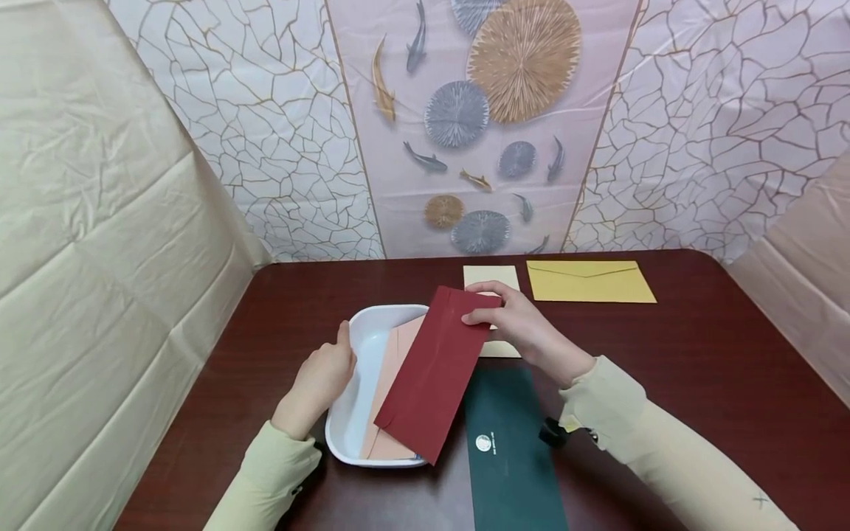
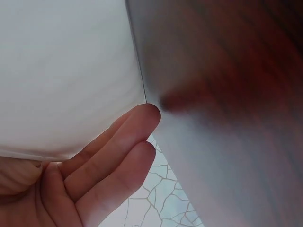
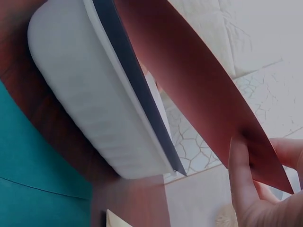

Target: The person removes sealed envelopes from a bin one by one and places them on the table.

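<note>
My right hand (image 1: 524,328) pinches a dark red envelope (image 1: 438,369) near its upper right end, thumb on top and fingers beneath. The red envelope slants over the right part of a white plastic tray (image 1: 341,431), its lower end reaching past the tray's front rim. At the tray's left side, my left hand (image 1: 322,376) holds the wall. In the left wrist view, its fingers (image 2: 128,137) lie against the tray's outside. Pink envelopes (image 1: 393,354) lie in the tray, partly covered by the red one. A dark blue envelope (image 3: 135,80) sticks out along the rim in the right wrist view.
A dark green envelope (image 1: 508,457) with a small white emblem lies right of the tray. Behind the right hand is a cream envelope (image 1: 491,275), partly hidden. A yellow envelope (image 1: 591,282) lies at the back right of the dark wooden table (image 1: 704,354).
</note>
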Available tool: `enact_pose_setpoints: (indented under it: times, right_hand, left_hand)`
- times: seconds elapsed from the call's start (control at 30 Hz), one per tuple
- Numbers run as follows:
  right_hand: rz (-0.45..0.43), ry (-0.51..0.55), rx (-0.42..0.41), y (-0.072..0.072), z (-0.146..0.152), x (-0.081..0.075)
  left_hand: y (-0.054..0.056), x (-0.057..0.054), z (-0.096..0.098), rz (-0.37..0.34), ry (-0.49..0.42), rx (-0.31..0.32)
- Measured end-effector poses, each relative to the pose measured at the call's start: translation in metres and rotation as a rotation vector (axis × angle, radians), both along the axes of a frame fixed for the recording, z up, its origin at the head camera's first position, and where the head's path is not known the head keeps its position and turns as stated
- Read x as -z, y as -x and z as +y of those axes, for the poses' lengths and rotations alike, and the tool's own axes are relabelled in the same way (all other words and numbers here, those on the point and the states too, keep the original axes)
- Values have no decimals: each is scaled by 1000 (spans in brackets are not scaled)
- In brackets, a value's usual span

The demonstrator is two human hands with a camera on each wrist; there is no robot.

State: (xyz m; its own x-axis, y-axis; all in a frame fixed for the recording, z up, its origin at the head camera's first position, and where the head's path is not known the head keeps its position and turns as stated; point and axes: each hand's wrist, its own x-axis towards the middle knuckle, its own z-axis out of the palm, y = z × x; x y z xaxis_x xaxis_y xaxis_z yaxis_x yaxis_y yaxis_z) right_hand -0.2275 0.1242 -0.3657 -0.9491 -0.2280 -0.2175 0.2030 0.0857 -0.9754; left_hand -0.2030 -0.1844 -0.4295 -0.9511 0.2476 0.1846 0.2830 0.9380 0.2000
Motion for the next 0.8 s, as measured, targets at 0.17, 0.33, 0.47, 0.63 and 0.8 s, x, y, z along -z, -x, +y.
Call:
enact_pose_setpoints:
  times: [0.17, 0.33, 0.47, 0.63, 0.8]
  right_hand:
    - [-23, 33, -1, -3, 5, 2]
    - [-33, 47, -7, -5, 7, 2]
    - [-36, 75, 4, -5, 11, 4]
    - [-27, 107, 35, -4, 19, 7]
    - [2, 138, 88, -2, 33, 7]
  left_hand:
    - [1, 0, 0, -11, 2, -2]
    - [0, 0, 0, -32, 0, -6]
    - [1, 0, 1, -39, 2, -9]
    - [1, 0, 2, -52, 8, -15]
    - [1, 0, 1, -65, 19, -15]
